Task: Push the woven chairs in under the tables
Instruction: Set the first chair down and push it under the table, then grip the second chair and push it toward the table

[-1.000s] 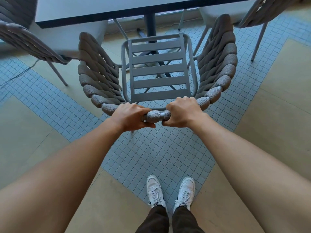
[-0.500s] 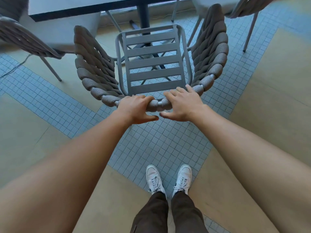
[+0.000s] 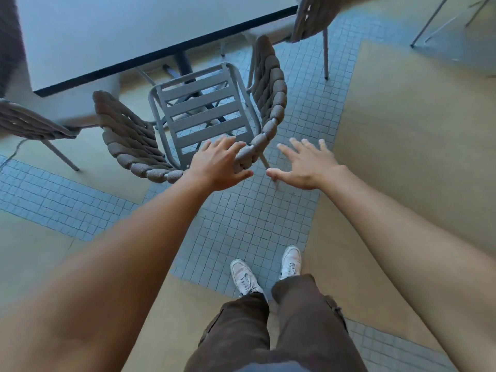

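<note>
A woven chair [image 3: 204, 114] with a grey slatted seat and a thick braided grey-brown backrest stands in front of me, its seat front near the table's black central post. The white table [image 3: 128, 30] with a dark edge fills the upper left. My left hand [image 3: 218, 166] hovers over the middle of the backrest's top rail, fingers spread, holding nothing. My right hand [image 3: 306, 165] is off the chair to its right, above the tiled floor, fingers apart.
A second woven chair [image 3: 29, 124] stands at the left, and a third [image 3: 314, 20] at the table's far right corner. Thin metal legs [image 3: 434, 20] of other furniture show top right. My white shoes [image 3: 244, 277] stand on blue tiles.
Both hands have let go of the backrest's top rail and opened. The right hand has swung off to the right. My view has shifted right and back from the chair.
</note>
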{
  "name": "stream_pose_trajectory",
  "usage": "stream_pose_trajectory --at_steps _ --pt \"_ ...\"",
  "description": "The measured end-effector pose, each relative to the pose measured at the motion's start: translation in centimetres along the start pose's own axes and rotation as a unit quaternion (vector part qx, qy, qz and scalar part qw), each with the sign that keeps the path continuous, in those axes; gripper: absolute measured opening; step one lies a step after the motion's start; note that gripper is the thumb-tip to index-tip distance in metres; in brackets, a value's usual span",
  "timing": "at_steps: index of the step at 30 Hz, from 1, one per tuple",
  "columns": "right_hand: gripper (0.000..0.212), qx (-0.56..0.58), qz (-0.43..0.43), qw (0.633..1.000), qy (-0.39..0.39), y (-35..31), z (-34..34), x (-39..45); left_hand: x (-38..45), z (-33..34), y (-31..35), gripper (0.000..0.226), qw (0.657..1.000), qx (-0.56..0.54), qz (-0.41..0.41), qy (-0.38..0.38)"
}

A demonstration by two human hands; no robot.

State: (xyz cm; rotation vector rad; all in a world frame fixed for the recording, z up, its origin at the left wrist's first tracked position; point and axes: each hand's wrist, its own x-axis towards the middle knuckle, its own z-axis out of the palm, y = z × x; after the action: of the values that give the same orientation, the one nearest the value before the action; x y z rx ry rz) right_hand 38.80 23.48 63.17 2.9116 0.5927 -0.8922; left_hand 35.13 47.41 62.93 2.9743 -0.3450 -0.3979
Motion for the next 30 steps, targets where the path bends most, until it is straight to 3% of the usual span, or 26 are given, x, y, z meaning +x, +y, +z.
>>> stream_pose_trajectory --at_steps 10,22,30 --pt "0.112 0.033 0.087 0.995 0.036 13.3 -5.0 -4.3 7.3 -4.8 10.1 0.080 0.999 0.012 0.052 0.010" --pt "0.118 0.010 0.079 0.995 0.062 31.8 -11.1 -2.9 20.1 -9.1 24.2 0.089 0.999 0.014 0.024 0.023" --pt "0.118 -0.002 0.078 0.995 0.068 39.1 -14.0 -0.5 26.2 -11.1 28.8 0.089 0.999 0.018 0.022 0.021"
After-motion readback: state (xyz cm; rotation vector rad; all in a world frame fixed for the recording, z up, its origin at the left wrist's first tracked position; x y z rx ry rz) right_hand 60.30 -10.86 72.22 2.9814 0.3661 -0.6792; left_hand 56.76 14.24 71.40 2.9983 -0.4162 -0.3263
